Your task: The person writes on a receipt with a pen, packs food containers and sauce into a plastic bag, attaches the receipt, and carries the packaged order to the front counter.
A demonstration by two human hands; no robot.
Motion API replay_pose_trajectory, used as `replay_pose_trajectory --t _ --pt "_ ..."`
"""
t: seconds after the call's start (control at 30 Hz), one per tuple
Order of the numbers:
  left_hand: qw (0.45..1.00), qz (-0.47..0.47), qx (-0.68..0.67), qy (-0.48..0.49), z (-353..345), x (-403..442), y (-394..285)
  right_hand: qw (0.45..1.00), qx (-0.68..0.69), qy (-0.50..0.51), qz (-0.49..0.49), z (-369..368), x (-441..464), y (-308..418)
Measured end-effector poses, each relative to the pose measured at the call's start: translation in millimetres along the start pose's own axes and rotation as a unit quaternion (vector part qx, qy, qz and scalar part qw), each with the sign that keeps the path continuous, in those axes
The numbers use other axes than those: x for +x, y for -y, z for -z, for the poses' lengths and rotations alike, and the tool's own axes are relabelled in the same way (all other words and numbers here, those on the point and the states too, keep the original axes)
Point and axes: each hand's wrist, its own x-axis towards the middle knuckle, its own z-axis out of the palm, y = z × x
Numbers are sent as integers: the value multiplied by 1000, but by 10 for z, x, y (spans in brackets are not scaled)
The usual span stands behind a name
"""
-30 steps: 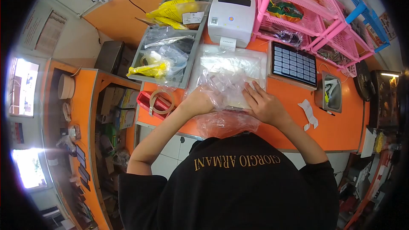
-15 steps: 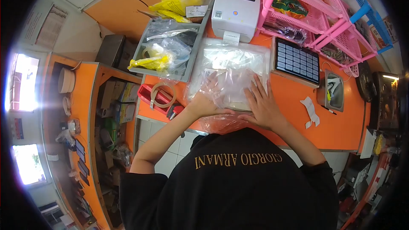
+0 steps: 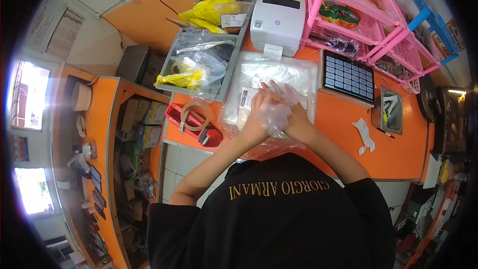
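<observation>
My left hand (image 3: 260, 118) and my right hand (image 3: 297, 117) are close together over the front part of the orange counter. Bunched between them is a thin clear plastic bag (image 3: 277, 118), and the fingers of both hands are closed around it. Beneath the hands lies a stack of flat clear plastic bags (image 3: 254, 67). A pale label (image 3: 245, 100) shows beside my left hand. The hands and the crumpled film hide part of the stack.
Behind the stack stands a white label printer (image 3: 277, 22). On the left are a grey tray (image 3: 225, 77) of bags and a red tape dispenser (image 3: 186, 122). A tablet (image 3: 348, 75), a paper strip (image 3: 364, 135), a metal tub (image 3: 390, 109) and pink racks (image 3: 381, 25) occupy the right.
My hands were spread apart, lying on the clear film. They have come together and gathered the plastic bag into a bunch between them. The camera view has shifted slightly.
</observation>
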Motion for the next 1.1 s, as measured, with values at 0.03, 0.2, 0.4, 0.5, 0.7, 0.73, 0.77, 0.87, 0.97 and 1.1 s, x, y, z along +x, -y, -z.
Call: replay_pose_trajectory --t 0.03,0.2,0.4,0.5,0.7,0.73,0.77,0.87,0.97,1.1 --pt "991 -73 -92 -61 34 -57 25 1000 -1 0 -1 5 -11 -25" --pt "960 -64 -266 -56 640 -251 292 995 -17 95 -5 57 31 -59" --pt "987 -150 -35 54 440 -313 651 982 147 47 -109 180 48 -19" --pt "983 -41 0 179 236 -298 763 987 125 41 -95 119 23 -96" --pt "987 -121 19 103 189 -299 872 985 147 37 -86 115 27 -141" --pt "987 -119 20 102 190 -306 878 985 148 38 -83 106 29 -150" --pt "986 -148 45 67 196 -306 875 985 146 30 -86 88 24 -165" --pt "984 -155 64 62 231 -300 863 985 147 24 -83 89 50 -198" --pt "982 -165 65 66 286 -270 833 982 156 35 -98 150 80 -165" --pt "969 -235 71 29 208 -263 917 977 167 60 -119 182 98 -151"
